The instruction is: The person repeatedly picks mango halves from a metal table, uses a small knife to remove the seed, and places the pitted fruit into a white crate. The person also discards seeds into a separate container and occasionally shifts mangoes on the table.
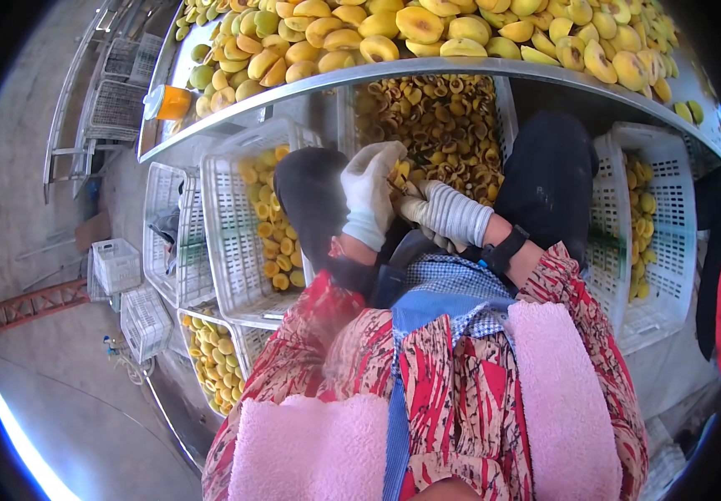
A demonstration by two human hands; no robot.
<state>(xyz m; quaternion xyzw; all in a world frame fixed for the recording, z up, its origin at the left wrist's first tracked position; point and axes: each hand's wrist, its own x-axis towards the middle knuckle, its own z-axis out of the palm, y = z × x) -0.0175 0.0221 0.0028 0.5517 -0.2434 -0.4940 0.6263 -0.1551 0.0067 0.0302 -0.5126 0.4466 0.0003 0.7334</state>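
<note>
My left hand [369, 188], in a pale work glove, is raised between my knees with its fingers curled around a piece of yellow fruit [401, 172]. My right hand [438, 210], in a ribbed glove, meets it from the right, its fingers at the lower side of the fruit. A narrow thing, perhaps a tool, shows between the hands; its shape is mostly hidden. Just beyond them stands a crate of fruit scraps and peels [454, 131]. A metal-edged table [360, 72] above it bears many halved yellow fruits, likely peaches [420, 24].
A white plastic crate with pitted halves [225, 238] stands left of my knees, another crate [667, 250] on the right. A lower-left crate [241, 351] holds more fruit. An orange container [172, 103] sits on the table's left end. Smaller crates [116, 266] stand farther left.
</note>
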